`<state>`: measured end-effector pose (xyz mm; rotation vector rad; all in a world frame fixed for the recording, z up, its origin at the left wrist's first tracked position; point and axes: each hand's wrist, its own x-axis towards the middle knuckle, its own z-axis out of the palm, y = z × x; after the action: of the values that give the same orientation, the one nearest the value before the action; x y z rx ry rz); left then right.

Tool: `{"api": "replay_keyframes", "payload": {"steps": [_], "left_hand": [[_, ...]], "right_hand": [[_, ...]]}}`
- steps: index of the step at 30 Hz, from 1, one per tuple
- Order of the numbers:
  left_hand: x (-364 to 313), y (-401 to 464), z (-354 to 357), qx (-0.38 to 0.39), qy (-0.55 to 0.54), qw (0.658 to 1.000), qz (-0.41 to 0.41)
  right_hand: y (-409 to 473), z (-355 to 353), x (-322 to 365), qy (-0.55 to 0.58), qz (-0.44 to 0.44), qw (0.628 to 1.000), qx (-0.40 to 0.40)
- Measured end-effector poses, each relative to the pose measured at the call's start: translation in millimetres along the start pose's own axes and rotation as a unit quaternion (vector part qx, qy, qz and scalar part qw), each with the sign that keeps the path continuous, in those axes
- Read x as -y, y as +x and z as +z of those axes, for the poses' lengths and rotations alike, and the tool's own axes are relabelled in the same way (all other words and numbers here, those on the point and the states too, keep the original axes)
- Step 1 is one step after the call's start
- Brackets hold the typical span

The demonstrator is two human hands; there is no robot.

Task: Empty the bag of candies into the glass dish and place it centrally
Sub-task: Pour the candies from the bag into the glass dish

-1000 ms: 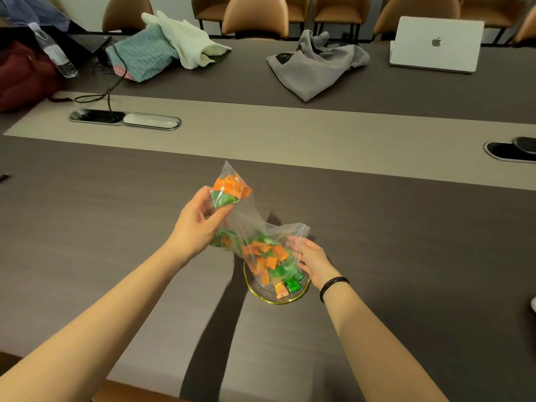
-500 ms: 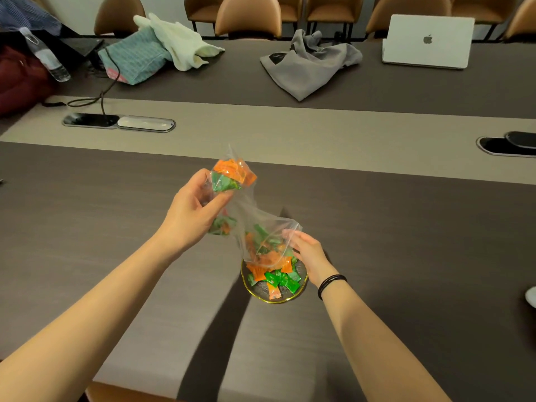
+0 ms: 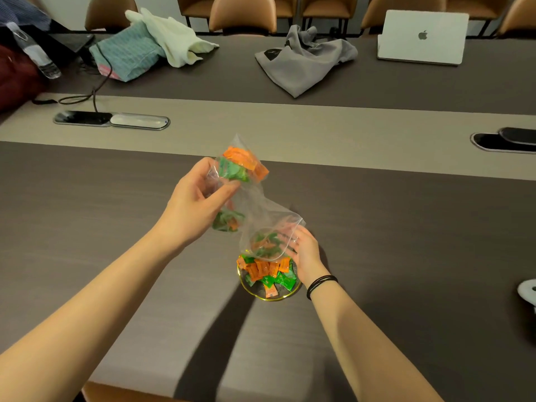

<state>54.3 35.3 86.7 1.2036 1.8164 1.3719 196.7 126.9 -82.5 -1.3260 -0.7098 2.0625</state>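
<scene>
A clear plastic bag [image 3: 258,210] hangs tilted above a small gold-rimmed glass dish [image 3: 262,296] near the table's front. My left hand [image 3: 194,204] pinches the bag's raised closed end, where orange and green candies [image 3: 242,163] are bunched. My right hand [image 3: 303,253] holds the bag's open mouth just over the dish. Several orange and green wrapped candies [image 3: 268,274] lie in the dish, and a few more show through the bag near its mouth.
Across the table lie a grey cloth bag [image 3: 304,62], a closed silver laptop [image 3: 422,37], teal and white cloths [image 3: 150,44] and a water bottle [image 3: 34,50]. Cable hatches [image 3: 111,120] [image 3: 504,139] sit in the beige strip. A white object [image 3: 528,293] is at the right edge.
More candies have dropped from the bag into the dish, and the bag's lower part now holds fewer. Both hands keep their grip, with the bag lifted slightly.
</scene>
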Motion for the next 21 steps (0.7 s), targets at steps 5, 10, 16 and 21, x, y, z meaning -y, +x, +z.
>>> {"api": "replay_keyframes", "payload": {"steps": [5, 10, 16, 21], "left_hand": [[7.3, 1.0, 2.7, 0.008, 0.003, 1.0, -0.004], [21.3, 0.5, 2.2, 0.03, 0.023, 0.999, -0.026], [15.4, -0.4, 2.3, 0.054, 0.039, 0.998, 0.002], [16.3, -2.1, 3.0, 0.009, 0.133, 0.99, 0.055]], "right_hand": [[-3.6, -3.0, -5.5, 0.039, 0.004, 0.999, -0.02], [0.4, -9.8, -9.7, 0.018, 0.034, 0.999, 0.008], [2.2, -14.6, -3.5, 0.029, 0.057, 0.998, 0.028], [3.9, -19.2, 0.4, 0.033, 0.056, 0.997, 0.034]]}}
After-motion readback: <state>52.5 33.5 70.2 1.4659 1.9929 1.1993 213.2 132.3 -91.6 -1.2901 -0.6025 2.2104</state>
